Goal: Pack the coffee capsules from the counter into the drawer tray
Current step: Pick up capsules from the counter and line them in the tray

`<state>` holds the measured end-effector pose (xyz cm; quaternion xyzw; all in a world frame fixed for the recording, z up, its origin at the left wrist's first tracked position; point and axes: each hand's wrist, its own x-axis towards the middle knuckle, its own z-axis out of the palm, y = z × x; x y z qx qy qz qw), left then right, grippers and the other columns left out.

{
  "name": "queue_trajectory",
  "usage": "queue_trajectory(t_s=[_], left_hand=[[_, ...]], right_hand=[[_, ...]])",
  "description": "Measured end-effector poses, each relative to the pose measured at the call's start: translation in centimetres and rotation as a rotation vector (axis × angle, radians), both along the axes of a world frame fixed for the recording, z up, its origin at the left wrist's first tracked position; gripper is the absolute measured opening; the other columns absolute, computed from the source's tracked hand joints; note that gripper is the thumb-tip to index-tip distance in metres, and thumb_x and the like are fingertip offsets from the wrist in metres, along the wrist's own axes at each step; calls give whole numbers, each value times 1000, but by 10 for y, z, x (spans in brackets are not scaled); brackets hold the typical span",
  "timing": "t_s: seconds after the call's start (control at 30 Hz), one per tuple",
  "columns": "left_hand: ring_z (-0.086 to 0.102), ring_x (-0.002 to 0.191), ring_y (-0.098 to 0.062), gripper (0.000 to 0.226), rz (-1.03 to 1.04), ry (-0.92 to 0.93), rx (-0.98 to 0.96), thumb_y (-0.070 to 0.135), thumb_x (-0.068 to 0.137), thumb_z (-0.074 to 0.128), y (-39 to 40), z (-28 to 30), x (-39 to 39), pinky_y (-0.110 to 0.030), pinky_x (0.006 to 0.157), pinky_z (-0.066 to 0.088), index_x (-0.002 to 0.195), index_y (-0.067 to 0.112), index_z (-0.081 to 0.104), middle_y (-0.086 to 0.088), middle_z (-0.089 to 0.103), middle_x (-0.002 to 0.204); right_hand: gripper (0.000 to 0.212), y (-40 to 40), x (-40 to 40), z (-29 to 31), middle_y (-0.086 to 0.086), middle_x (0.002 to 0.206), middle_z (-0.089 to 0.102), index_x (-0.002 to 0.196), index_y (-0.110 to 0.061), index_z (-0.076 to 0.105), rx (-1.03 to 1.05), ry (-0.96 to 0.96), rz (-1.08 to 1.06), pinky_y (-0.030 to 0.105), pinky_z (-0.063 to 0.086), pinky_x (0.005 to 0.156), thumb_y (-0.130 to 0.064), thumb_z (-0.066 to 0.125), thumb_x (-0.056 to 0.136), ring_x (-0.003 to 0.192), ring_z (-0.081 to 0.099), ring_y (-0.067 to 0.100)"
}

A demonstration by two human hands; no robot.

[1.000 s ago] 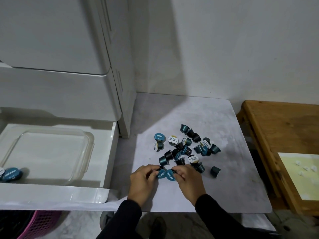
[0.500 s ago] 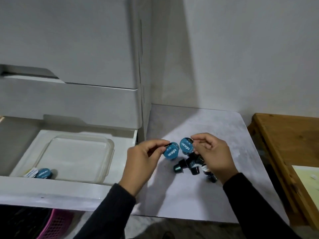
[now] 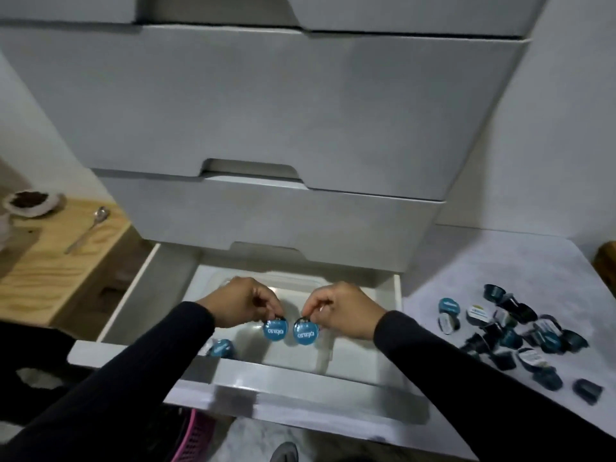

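My left hand (image 3: 240, 305) pinches a blue-lidded coffee capsule (image 3: 275, 329) by its rim. Beside it, my right hand (image 3: 343, 313) pinches a second blue capsule (image 3: 306, 333) the same way. Both capsules hang side by side, lids facing me, over the clear plastic tray (image 3: 325, 356) inside the open white drawer (image 3: 300, 381). Another blue capsule (image 3: 220, 348) lies at the tray's front left, partly hidden by my left sleeve. A pile of several dark and blue capsules (image 3: 513, 335) sits on the grey counter (image 3: 466, 261) to the right.
Closed white drawers (image 3: 266, 121) stack above the open one. At the left, a wooden table (image 3: 50, 261) carries a spoon (image 3: 87, 233) and a bowl (image 3: 30, 203) of dark grounds. A pink basket (image 3: 196, 438) stands below the drawer front.
Both hands lifted one capsule each from the counter pile and carried them left over the drawer tray. The view swung left with them.
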<state>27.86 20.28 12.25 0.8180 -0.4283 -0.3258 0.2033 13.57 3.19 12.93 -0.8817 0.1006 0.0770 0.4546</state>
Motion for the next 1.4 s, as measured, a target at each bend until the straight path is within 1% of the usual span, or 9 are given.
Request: queue_trajectory(t_s=[0.17,0.3,0.4,0.5,0.6,0.83,1.07,1.2,1.4], left_hand=[[61,72,6,22,-71,90,96,3,78,66,23,-33,34,-9,78,47,89,20,76,14,70,76],[66,84,-3,21,-128,121,146,5,79,66,34,-51,50,-16,84,50,86,22,75,7,74,88],[67,85,-5,22,-170,160,176,4,79,66,38,-59,55,-17,83,52,83,24,74,8,74,90],[68,86,-10,24,-191,196,191,-1,80,64,39,-63,59,-16,80,53,81,22,73,3,73,93],[68,85,-9,24,-183,211,197,-2,81,62,37,-65,60,-17,79,54,81,19,72,4,72,92],[66,85,-7,22,-185,176,223,1,80,64,38,-64,60,-14,77,50,79,21,73,5,72,93],[65,84,-4,14,-208,136,270,9,80,68,38,-57,58,-18,84,50,86,21,73,6,73,90],[65,87,-8,17,-181,114,296,21,84,65,41,-50,55,-26,90,51,101,22,67,5,72,96],[58,108,-19,39,-55,-186,324,35,89,52,41,-39,42,-32,94,47,126,21,51,-3,60,122]], right_hand=[[19,31,45,-36,-7,75,63,86,-13,73,-74,224,28,10,42,63,-2,59,79,68,53,1],[22,46,61,-54,0,75,66,84,-10,73,-86,334,1,10,44,58,1,55,76,56,55,-2],[24,55,68,-62,4,80,69,82,-9,73,-48,406,-36,14,50,60,3,55,72,63,60,10],[25,63,71,-65,-2,74,69,75,-16,72,-38,439,-62,12,46,58,2,56,69,64,57,8],[22,65,72,-65,-11,64,62,73,-20,70,-30,480,-43,18,49,66,0,64,67,64,54,4],[31,71,74,-65,-9,61,62,58,-28,61,-67,485,8,25,51,78,2,66,68,60,56,2],[26,73,74,-60,-7,62,63,64,-25,61,-34,498,8,17,46,63,-1,65,71,57,56,3],[12,76,70,-54,-2,77,66,85,-20,66,-16,460,-5,23,47,76,-10,62,78,72,58,10],[36,83,65,-45,7,124,58,121,-15,54,-265,309,-26,27,39,97,-32,54,89,113,52,21]])
